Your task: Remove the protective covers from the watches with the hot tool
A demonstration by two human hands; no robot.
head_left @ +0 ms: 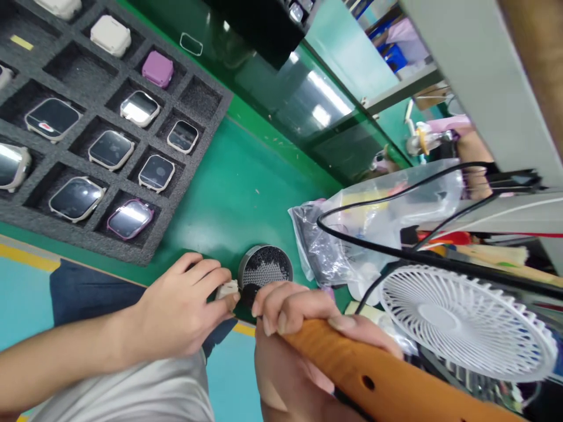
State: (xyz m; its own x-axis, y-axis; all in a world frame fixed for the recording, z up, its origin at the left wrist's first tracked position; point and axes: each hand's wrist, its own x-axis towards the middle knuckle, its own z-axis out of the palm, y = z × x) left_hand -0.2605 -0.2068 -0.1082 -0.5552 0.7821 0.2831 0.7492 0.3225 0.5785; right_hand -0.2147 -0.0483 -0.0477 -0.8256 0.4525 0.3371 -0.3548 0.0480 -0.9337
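At the bench's front edge, my left hand (196, 299) pinches a small cream watch case (227, 289) between thumb and fingers. My right hand (303, 334) is wrapped around an orange electric screwdriver (352, 363), whose dark nose points left toward the watch case. Whether its tip touches the case I cannot tell. Just behind both hands stands a round metal tin (266, 266) with many tiny metal pieces in it. Part of the screwdriver's body runs out of view at the lower right.
A grey foam tray (99, 114) with several watches and cases lies at the left on the green bench (229, 176). Plastic bags (352, 217), a black cable (387, 246) and a white fan (466, 322) crowd the right. A glossy dark panel (308, 105) borders the back.
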